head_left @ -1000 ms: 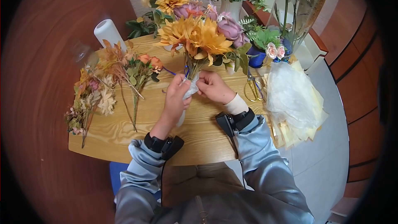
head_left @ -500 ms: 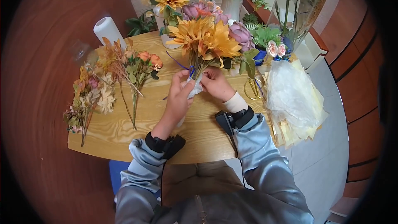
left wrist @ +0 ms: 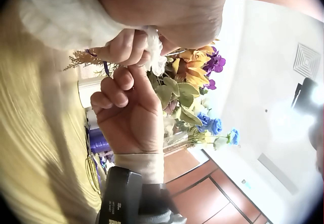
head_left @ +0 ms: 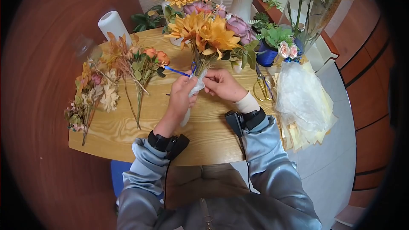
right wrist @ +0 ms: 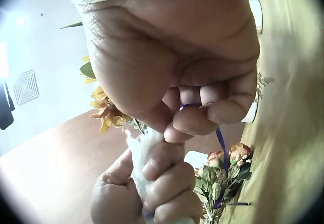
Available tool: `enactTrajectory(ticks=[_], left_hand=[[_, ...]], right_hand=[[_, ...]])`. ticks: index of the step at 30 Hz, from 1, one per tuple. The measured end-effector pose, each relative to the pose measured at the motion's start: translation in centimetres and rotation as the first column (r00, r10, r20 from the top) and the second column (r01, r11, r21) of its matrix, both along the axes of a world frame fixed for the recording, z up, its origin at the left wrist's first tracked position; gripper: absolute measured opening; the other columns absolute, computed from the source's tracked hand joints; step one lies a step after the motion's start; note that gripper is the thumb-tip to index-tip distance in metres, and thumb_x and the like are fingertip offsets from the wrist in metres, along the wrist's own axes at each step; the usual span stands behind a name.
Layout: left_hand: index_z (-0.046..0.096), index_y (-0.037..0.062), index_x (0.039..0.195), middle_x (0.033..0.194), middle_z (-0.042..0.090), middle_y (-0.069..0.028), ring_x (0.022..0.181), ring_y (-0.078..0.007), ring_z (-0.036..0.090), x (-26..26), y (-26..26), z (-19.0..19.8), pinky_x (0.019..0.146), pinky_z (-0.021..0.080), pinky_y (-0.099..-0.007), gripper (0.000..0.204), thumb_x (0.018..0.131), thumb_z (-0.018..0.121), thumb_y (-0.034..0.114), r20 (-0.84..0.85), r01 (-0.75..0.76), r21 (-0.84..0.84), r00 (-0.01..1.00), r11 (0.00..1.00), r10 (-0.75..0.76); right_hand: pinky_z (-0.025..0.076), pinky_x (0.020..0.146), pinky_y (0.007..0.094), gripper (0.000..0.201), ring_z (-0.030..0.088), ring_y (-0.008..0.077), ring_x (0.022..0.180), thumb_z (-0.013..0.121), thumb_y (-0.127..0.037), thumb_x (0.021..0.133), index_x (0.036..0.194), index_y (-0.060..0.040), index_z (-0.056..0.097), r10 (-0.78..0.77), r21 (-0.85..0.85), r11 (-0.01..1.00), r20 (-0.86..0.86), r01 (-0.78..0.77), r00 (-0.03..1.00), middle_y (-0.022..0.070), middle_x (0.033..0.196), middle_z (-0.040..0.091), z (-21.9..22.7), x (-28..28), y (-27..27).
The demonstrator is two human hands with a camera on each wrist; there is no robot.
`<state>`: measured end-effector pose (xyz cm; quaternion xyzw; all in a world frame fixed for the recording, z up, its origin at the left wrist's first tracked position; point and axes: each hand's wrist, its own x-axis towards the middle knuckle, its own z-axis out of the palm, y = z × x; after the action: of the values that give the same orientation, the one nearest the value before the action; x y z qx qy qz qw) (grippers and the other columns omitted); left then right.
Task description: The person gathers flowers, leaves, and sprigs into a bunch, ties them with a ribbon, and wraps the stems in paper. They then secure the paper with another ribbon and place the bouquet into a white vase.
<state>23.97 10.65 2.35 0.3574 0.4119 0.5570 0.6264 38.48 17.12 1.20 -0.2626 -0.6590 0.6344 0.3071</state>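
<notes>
Upright in my left hand (head_left: 181, 95) is a bouquet of orange and mauve artificial flowers (head_left: 208, 34). The left fingers and thumb curl round its stems, over a crumpled white wrap (head_left: 198, 86); the wrap's long tail hangs below. My right hand (head_left: 223, 86) is against the other side of the stems, right beside the left. Its thumb and fingers pinch a blue ribbon (right wrist: 190, 106) in the right wrist view. One ribbon end (head_left: 175, 71) sticks out to the left past the left hand. A ribbon loop (head_left: 194, 67) stands at the stems above the wrap.
Loose flower stems (head_left: 140, 70) lie on the table's left, by a white vase (head_left: 114, 25). Gold-handled scissors (head_left: 260, 89), a blue ribbon spool (head_left: 266, 55) and stacked wrapping sheets (head_left: 302, 98) are at right. Vases of flowers (head_left: 240, 6) stand behind.
The bouquet shifts right and then back left. The free ribbon end swings up, then settles straighter to the left. Both hands stay at the wrapped stems.
</notes>
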Motion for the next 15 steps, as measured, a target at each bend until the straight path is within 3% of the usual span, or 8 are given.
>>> enactTrajectory(ticks=[4, 10, 12, 13, 15], left_hand=[[0.045, 0.0073, 0.075, 0.059, 0.042, 0.0003, 0.04, -0.003, 0.03, -0.2, 0.4, -0.8, 0.034, 0.02, -0.0173, 0.019, 0.087, 0.047, 0.023, -0.03, -0.075, 0.014, 0.997, 0.997, 0.076], [0.046, 0.0061, 0.075, 0.057, 0.042, 0.0017, 0.039, -0.0021, 0.03, -0.6, 0.7, -1.0, 0.034, 0.02, -0.0174, 0.021, 0.088, 0.046, 0.022, -0.084, -0.102, 0.095, 0.99, 0.99, 0.11], [0.046, 0.006, 0.075, 0.056, 0.041, 0.0021, 0.038, -0.0018, 0.029, -0.5, 0.7, -1.1, 0.034, 0.02, -0.0172, 0.021, 0.088, 0.046, 0.023, -0.08, -0.132, 0.113, 0.987, 0.985, 0.142], [0.046, 0.006, 0.075, 0.056, 0.041, 0.0021, 0.038, -0.0018, 0.029, -0.5, 0.6, -1.1, 0.034, 0.02, -0.0172, 0.021, 0.088, 0.046, 0.023, -0.08, -0.132, 0.112, 0.987, 0.985, 0.141], [0.046, 0.0059, 0.076, 0.056, 0.041, 0.0023, 0.038, -0.0022, 0.03, -0.4, 0.6, -1.1, 0.034, 0.021, -0.0174, 0.021, 0.088, 0.045, 0.023, -0.123, -0.108, 0.131, 0.985, 0.985, 0.125]], right_hand=[[0.036, 0.044, 0.017, 0.015, 0.044, 0.0036, 0.048, 0.05, -0.015, 0.084, 0.084, -0.0004, 0.056, 0.023, 0.003, 1.0, 0.05, -0.024, 0.998, -0.0009, 0.062, 0.053, 1.2, 0.2, -0.5], [0.036, 0.046, 0.017, 0.019, 0.044, 0.0033, 0.05, 0.054, -0.019, 0.084, 0.091, -0.001, 0.054, -0.192, -0.002, 0.981, 0.018, 0.192, 0.981, -0.0009, 0.062, 0.052, 2.9, 0.0, -1.6], [0.035, 0.047, 0.0175, 0.018, 0.04, 0.0026, 0.053, 0.056, -0.018, 0.082, 0.09, -0.0017, 0.055, -0.196, 0.324, 0.93, 0.038, 0.173, 0.98, -0.002, 0.062, 0.05, 2.3, -0.5, -1.8], [0.031, 0.05, 0.0156, 0.013, 0.037, 0.001, 0.058, 0.059, -0.013, 0.08, 0.088, -0.0033, 0.055, -0.183, 0.345, 0.93, 0.142, 0.125, 0.973, -0.006, 0.064, 0.044, 2.8, -0.3, -2.0], [0.031, 0.051, 0.0162, 0.012, 0.037, 0.0014, 0.058, 0.059, -0.013, 0.08, 0.086, -0.0028, 0.056, -0.181, 0.368, 0.921, 0.107, 0.13, 0.978, -0.0057, 0.064, 0.045, 1.8, -0.5, -1.6]])
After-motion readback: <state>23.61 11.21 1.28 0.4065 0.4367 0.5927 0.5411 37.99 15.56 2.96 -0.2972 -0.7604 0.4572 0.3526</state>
